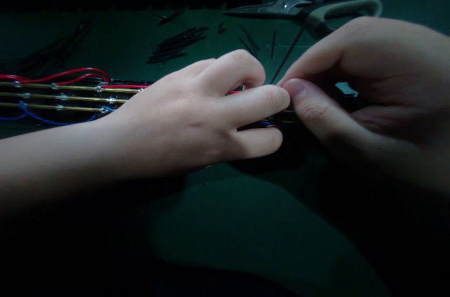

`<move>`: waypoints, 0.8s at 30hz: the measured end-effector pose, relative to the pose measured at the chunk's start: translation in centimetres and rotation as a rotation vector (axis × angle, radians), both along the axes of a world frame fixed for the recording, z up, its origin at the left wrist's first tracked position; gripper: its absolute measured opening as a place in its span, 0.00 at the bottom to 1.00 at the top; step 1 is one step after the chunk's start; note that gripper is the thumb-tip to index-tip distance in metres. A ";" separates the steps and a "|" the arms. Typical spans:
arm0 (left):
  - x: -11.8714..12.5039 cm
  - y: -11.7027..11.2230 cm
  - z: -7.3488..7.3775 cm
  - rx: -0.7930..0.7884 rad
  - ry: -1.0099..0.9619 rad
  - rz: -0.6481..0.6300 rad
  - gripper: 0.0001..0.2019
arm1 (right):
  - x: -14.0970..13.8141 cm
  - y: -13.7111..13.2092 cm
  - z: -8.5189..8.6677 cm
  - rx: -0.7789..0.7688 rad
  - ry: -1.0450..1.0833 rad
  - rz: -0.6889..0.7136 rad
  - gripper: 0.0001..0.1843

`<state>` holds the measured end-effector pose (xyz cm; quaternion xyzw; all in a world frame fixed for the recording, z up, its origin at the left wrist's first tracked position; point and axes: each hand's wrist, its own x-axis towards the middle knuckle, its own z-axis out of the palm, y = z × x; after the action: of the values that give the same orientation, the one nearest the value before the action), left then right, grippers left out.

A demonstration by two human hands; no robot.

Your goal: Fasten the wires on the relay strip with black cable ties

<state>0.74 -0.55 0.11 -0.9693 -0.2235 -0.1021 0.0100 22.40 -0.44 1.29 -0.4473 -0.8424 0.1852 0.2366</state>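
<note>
My left hand [197, 114] lies palm down over a long strip of brass rods [80, 87], its fingers bent round it and its thumb hidden. Red wires [77, 70] and blue wires [52, 121] run along the strip, with shiny solder joints on the rods. At the right, the thumb and forefinger of my right hand [326, 95] are pinched together against a left fingertip. A thin black strip [288, 53], like a cable tie, slants up from the pinch towards the scissors. Its lower end is hidden by my fingers.
Scissors [298, 6] with pale-rimmed handles lie behind my right hand, blades pointing left. A pile of short black strips [177, 44] lies on the green work surface [246, 212], with a few loose ones beside it. Dark shadow covers the back and front edges.
</note>
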 end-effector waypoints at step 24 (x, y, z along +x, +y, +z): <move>0.2 0.0 0.4 -0.121 -0.076 0.021 0.16 | 0.1 -0.3 -0.1 0.042 0.011 -0.012 0.04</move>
<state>0.97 -0.55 0.54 -0.9611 -0.2398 -0.1249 -0.0558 22.52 -0.77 1.24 -0.4463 -0.8421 0.1683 0.2518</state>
